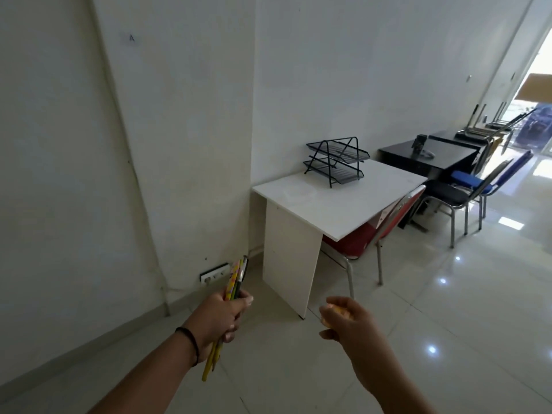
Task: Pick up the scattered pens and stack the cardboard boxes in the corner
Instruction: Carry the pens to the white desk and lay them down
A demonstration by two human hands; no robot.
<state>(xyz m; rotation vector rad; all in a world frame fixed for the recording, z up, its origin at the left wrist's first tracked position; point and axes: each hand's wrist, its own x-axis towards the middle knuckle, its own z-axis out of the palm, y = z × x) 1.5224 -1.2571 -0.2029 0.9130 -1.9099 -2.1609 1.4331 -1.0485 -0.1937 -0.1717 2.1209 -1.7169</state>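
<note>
A person's left hand (219, 316), lower centre-left of the frame, grips a bundle of pens and pencils (236, 279) in a closed fist; at least four shafts fan out above the knuckles, yellow, patterned and dark, and two yellow ends poke out below, though the exact count is hard to make out where they overlap. A black band (191, 342) circles that wrist. The right hand (343, 319), lower centre, hangs in the air with loosely curled fingers; a blurred yellowish patch shows at the fingertips, and I cannot tell whether it holds anything. Both forearms are cut off by the bottom edge.

One white desk (343, 204) stands against the wall at centre, carrying one black wire two-tier letter tray (336, 161). One red chair (373, 234) is tucked beneath it, partly hidden by the desktop. Toward the right, one black desk (430, 156) bears a small dark object too blurred to name, with one black-seated chair (448, 195) and one blue chair (478, 177) beside it. Further furniture at the upper right blurs against a bright doorway. One white wall socket strip (213, 274) sits low on the wall just behind the pens. The glossy tiled floor (418, 309) reflects several ceiling lights.
</note>
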